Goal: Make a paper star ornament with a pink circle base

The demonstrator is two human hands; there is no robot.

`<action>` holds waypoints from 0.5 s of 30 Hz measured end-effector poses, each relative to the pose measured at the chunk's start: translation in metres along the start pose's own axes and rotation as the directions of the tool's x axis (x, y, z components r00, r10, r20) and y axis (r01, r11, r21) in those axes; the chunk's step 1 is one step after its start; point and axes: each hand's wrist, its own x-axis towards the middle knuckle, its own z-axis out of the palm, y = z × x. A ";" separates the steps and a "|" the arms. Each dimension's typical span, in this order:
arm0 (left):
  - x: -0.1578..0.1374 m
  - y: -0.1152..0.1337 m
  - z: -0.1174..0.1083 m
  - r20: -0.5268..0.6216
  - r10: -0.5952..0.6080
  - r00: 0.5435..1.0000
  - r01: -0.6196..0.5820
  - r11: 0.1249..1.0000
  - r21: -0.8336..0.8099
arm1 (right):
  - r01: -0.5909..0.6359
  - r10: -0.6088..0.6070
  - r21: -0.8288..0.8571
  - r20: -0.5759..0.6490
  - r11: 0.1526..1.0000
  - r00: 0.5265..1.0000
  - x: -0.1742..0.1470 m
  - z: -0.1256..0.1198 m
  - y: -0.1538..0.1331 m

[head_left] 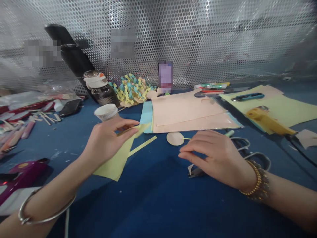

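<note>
My left hand (pixel 106 137) pinches a short pale-yellow paper strip (pixel 145 127) between thumb and fingers. Below it lies a larger yellow paper sheet (pixel 116 165), with a loose narrow strip (pixel 142 146) beside it. My right hand (pixel 210 152) hovers at the right, thumb and index tips pressed together; whether anything small is between them is hidden. A round pale paper disc (pixel 175 138) with a thin yellow strip rests just left of it. Under my right hand lie scissors (pixel 196 172), partly covered, with grey handle loops showing.
Pale pink sheets (pixel 183 110) lie ahead, with a phone (pixel 165 76) upright behind. Curled paper pieces (pixel 132 89), a dark jar (pixel 104 94) and a white cup (pixel 106 112) stand left. A purple glue gun (pixel 24 173), yellow glue gun (pixel 269 122) and teal cutter (pixel 249 97) lie at the sides.
</note>
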 end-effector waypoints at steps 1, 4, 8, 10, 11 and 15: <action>-0.004 0.007 -0.002 -0.045 0.064 0.997 -0.065 0.998 -0.021 | -0.033 0.033 0.030 -0.017 0.999 0.999 0.000 0.000 -0.001; -0.016 0.026 -0.005 -0.164 0.252 0.954 -0.254 0.967 0.008 | -0.114 0.117 0.121 -0.014 0.986 0.993 0.000 0.001 -0.003; -0.028 0.042 -0.001 -0.194 0.376 0.906 -0.398 0.912 -0.095 | -0.261 0.253 0.327 0.069 0.908 0.965 0.000 0.003 -0.008; -0.032 0.045 0.004 -0.162 0.427 0.890 -0.451 0.875 -0.174 | -0.332 0.298 0.441 0.147 0.834 0.943 0.000 0.003 -0.011; -0.033 0.045 0.007 -0.143 0.455 0.879 -0.475 0.857 -0.200 | -0.356 0.306 0.482 0.182 0.801 0.935 0.000 0.003 -0.012; -0.035 0.045 0.012 -0.024 0.490 0.872 -0.481 0.844 -0.237 | -0.390 0.340 0.511 0.193 0.766 0.920 0.002 -0.001 -0.013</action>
